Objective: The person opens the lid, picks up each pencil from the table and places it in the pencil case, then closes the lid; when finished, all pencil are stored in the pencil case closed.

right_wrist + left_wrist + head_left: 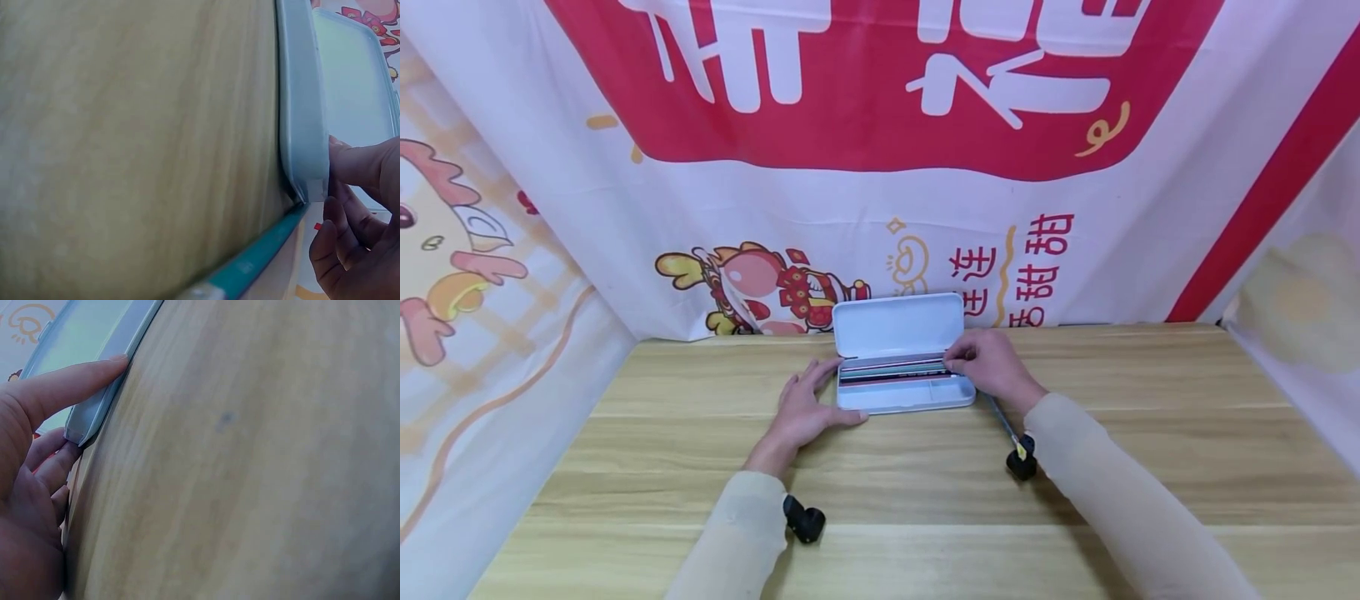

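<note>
A light blue pencil case [898,325] lies on the table with its lid raised against the backdrop. Several pencils [891,368], dark, red and pale green, lie lengthwise in its tray. My left hand [801,412] spans the left end, its straight thumb on the front rim and its fingers spread by the back corner. At the other end, my right hand [991,365] reaches over the rim, thumb and forefinger pinching at the pencils' ends. Its fingertips hide what they pinch. A teal pencil [250,259] lies outside the case, by its front right corner, below the right hand.
The wooden table [910,517] ends at a white and red printed cloth [880,200] right behind the lid. Another printed cloth [482,250] hangs at the left. Small black wrist cameras [805,521] sit at both sleeves.
</note>
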### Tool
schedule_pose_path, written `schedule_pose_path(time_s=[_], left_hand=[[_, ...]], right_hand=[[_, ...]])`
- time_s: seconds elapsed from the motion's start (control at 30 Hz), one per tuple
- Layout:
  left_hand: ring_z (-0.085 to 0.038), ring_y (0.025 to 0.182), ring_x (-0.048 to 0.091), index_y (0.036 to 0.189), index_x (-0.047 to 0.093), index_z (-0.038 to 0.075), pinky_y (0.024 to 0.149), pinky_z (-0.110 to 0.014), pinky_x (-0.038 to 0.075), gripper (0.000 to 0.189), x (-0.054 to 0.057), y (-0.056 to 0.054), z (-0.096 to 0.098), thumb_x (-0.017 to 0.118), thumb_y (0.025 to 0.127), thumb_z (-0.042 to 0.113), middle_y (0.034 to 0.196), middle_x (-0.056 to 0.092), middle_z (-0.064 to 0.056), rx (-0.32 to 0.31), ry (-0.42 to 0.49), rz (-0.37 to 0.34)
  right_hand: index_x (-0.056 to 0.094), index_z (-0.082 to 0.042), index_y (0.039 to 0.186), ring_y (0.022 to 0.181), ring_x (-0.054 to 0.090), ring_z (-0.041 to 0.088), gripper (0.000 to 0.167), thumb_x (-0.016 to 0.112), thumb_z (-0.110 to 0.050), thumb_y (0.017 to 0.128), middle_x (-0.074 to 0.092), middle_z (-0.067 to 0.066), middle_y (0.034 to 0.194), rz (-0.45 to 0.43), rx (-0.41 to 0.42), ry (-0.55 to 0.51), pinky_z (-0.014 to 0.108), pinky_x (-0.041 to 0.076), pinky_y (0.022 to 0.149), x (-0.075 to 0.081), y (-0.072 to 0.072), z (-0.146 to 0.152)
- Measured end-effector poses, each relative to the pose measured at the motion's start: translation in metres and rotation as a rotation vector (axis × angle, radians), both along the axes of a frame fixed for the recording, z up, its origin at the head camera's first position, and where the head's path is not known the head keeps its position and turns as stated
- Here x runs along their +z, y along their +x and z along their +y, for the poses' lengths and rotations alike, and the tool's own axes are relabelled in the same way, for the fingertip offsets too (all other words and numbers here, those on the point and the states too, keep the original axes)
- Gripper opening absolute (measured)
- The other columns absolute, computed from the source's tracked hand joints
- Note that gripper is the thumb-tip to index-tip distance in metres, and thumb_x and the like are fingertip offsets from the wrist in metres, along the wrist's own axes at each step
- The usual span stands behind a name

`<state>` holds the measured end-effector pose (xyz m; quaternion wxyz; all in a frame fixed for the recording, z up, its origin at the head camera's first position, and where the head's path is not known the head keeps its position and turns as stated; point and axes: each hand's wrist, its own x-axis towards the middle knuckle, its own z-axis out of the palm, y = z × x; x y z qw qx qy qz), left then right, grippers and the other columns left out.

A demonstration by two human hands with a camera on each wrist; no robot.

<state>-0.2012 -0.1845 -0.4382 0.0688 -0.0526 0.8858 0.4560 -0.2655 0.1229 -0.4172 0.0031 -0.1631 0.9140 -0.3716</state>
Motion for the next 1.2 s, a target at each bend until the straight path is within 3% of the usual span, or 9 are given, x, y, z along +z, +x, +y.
schedule_pose_path(time_s=[0.33,0.5,0.7,0.87,1.03,1.2], left_hand=[[-0.030,0.171,0.004,0.161,0.048,0.029,0.139,-0.057,-0.006,0.097,-0.001,-0.002,0.000,0.098,0.077,0.033,0.175,0.040,-0.002,0.001,0.008,0.006],[-0.030,0.171,0.005,0.161,0.049,0.029,0.139,-0.056,-0.006,0.098,-0.002,-0.002,0.000,0.098,0.077,0.033,0.175,0.040,-0.002,0.003,0.010,0.004],[-0.030,0.171,0.004,0.161,0.048,0.029,0.139,-0.056,-0.007,0.099,-0.002,-0.001,-0.001,0.098,0.077,0.034,0.175,0.040,-0.002,0.003,0.011,0.006],[-0.031,0.171,0.003,0.162,0.048,0.030,0.139,-0.059,-0.006,0.098,0.000,0.000,-0.001,0.097,0.078,0.035,0.176,0.038,-0.002,0.005,0.013,-0.004],[-0.032,0.171,0.002,0.161,0.048,0.031,0.138,-0.062,-0.006,0.097,0.002,0.001,-0.001,0.097,0.078,0.035,0.177,0.037,-0.003,0.007,0.025,-0.010],[-0.032,0.171,0.002,0.161,0.047,0.031,0.138,-0.061,-0.006,0.096,0.001,0.001,-0.001,0.097,0.079,0.036,0.176,0.038,-0.003,0.001,0.023,-0.008]], right_hand=[[0.084,-0.010,0.106,0.101,0.069,0.026,0.011,0.077,-0.010,0.098,0.077,0.010,0.110,-0.053,-0.026,0.016,0.042,0.060,0.088,0.001,0.001,0.001],[0.083,-0.011,0.112,0.103,0.068,0.025,0.014,0.076,-0.013,0.100,0.078,0.008,0.111,-0.076,-0.032,-0.026,0.040,0.060,0.089,0.002,0.004,0.006],[0.081,-0.016,0.119,0.107,0.065,0.025,0.018,0.073,-0.022,0.104,0.076,0.005,0.116,-0.136,-0.068,-0.090,0.039,0.059,0.091,0.020,0.017,0.015],[0.078,-0.014,0.123,0.101,0.066,0.027,0.023,0.073,-0.027,0.105,0.076,0.011,0.115,-0.167,-0.088,-0.141,0.038,0.061,0.084,0.033,0.029,0.031],[0.075,-0.008,0.124,0.093,0.070,0.026,0.026,0.073,-0.026,0.104,0.074,0.020,0.113,-0.226,-0.096,-0.227,0.043,0.066,0.085,0.035,0.038,0.047],[0.074,-0.002,0.124,0.089,0.073,0.022,0.028,0.073,-0.023,0.104,0.076,0.021,0.113,-0.278,-0.088,-0.268,0.035,0.068,0.082,0.028,0.048,0.060]])
